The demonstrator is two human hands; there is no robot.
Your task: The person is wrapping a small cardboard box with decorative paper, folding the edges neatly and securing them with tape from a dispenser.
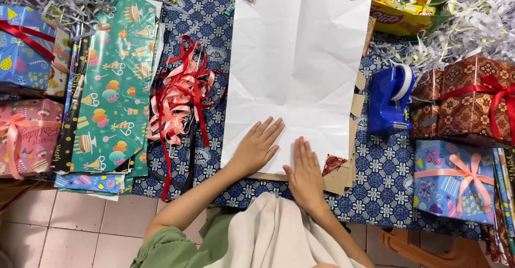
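Head view | left hand (pixel 256 147) and right hand (pixel 304 171) laid flat, fingers spread, nothing gripped | white paper sheet (pixel 298 59) pressed at its 6 o'clock edge | creases best smoothed outward toward 12 | tape dispenser (pixel 390 99) parked at 3 o'clock

One camera on my head, looking almost straight down, close above the patterned cloth (pixel 214 26), my arms entering from six o'clock, floor tiles (pixel 70 225) at seven o'clock, no second view
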